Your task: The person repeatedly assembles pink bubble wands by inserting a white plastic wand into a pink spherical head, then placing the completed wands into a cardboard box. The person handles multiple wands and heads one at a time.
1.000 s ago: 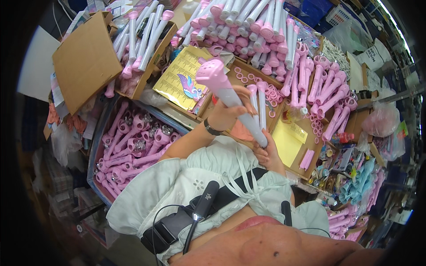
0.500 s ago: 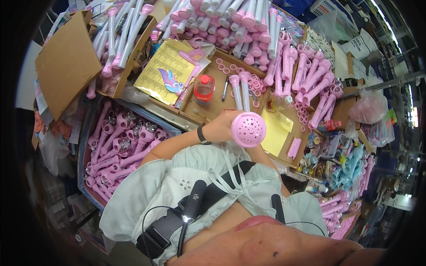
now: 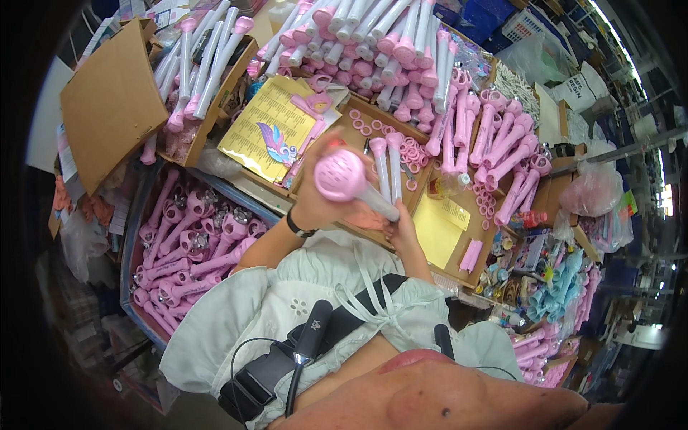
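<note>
A toy wand (image 3: pixel 340 176) with a rounded pink head and a pale whitish tube is held over the cardboard tray, head to the left. My left hand (image 3: pixel 312 206) is closed around it at the head, its fingers partly hidden and blurred. Close to the tube's lower end, my right hand (image 3: pixel 403 231) grips it between thumb and fingers. Just behind lie two similar pale wands (image 3: pixel 385 166) on the cardboard tray (image 3: pixel 367 123). Loose pink rings (image 3: pixel 413 152) sit to their right.
Pale-tubed wands (image 3: pixel 390 36) are heaped at the back, all-pink ones (image 3: pixel 505 129) at the right. A blue-rimmed bin (image 3: pixel 136 215) of pink wands stands at left. Yellow sheets (image 3: pixel 435 233) lie right of my hands, and a winged cutout (image 3: pixel 276 145) rests at the left.
The wand has moved left and tilted, so its tube now shows beside the head. My right hand has come into view on the tube. My left hand has shifted left.
</note>
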The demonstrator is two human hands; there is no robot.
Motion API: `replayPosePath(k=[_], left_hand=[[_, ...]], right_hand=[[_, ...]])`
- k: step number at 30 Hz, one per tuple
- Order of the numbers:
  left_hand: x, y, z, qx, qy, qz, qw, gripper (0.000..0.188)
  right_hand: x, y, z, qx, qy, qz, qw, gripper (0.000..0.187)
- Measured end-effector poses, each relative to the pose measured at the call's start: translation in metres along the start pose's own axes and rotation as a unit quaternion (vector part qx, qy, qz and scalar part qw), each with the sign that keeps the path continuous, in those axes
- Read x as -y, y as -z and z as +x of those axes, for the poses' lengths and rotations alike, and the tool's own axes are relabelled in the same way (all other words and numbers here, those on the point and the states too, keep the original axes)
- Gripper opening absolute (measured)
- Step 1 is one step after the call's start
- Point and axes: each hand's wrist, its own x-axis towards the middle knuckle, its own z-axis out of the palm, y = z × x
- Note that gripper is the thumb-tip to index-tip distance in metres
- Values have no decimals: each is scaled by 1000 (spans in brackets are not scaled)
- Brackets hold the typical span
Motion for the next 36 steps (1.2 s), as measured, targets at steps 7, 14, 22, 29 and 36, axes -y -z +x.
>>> replayPosePath(k=[7,14,22,29,36], left_hand=[[-14,55,1,-125,138,137,973,55],[41,44,-2,-104,200,162,961,73],[13,100,32,123,49,643,755,69],[14,108,34,352,260,356,826,53],[72,118,106,-77,215,188,955,47]], right_hand=[[42,24,-36,32,120,-91,988,53],[50,-18,-66,204,131,-154,958,34],[86,4,-72,48,226,-208,951,42],[113,41,-69,-19,189,65,980,42],[113,12,-34,-7,227,13,974,38]])
